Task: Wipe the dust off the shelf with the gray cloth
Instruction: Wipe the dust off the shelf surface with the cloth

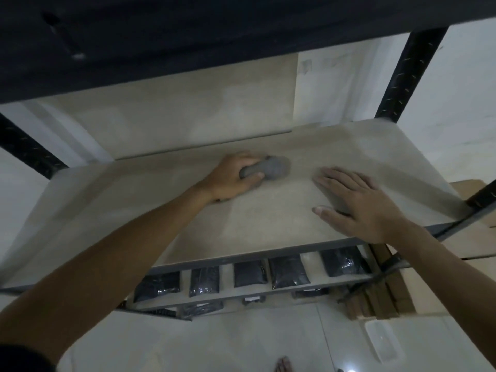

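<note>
The left hand (233, 178) grips the bunched gray cloth (271, 167) mid-shelf (134, 208); the right hand (357, 202), at its three o'clock, lies flat with fingers spread. Wiping seems midway: the board's edges look hazy.

Dim light around you: pale walls (461, 84), black posts (410, 73), a dark board (161, 36) overhead, black packets (288, 272) below, brown boxes (381, 299) right, light floor (214, 345).
</note>
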Demonstrator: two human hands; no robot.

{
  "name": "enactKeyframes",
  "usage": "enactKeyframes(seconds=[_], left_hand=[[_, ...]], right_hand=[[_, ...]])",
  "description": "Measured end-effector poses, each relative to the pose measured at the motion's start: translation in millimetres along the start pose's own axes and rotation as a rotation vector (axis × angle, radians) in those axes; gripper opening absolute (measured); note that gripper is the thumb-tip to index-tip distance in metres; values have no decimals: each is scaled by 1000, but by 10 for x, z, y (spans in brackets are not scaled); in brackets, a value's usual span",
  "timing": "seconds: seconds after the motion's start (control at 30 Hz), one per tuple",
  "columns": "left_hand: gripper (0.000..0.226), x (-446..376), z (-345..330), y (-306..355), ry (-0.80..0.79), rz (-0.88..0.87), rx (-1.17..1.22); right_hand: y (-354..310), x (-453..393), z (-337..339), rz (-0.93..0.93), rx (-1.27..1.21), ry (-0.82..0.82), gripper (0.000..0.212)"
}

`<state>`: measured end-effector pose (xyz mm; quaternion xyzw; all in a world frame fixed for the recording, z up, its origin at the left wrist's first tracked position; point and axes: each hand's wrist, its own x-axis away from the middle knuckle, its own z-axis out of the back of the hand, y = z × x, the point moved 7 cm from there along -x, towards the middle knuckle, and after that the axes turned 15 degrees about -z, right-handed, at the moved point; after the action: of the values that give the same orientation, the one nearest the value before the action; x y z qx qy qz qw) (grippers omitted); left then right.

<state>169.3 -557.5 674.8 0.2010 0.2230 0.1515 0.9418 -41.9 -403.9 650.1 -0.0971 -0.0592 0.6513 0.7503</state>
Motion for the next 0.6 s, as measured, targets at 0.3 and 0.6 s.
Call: enactKeyframes(seconds=[0.3, 0.6], left_hand=[[24, -353, 290, -208, -26, 71, -110], [50, 65, -185, 201, -115, 76, -97]], right_hand=[[473, 115, 46, -62, -46, 33, 71], [467, 126, 69, -55, -35, 77, 70]])
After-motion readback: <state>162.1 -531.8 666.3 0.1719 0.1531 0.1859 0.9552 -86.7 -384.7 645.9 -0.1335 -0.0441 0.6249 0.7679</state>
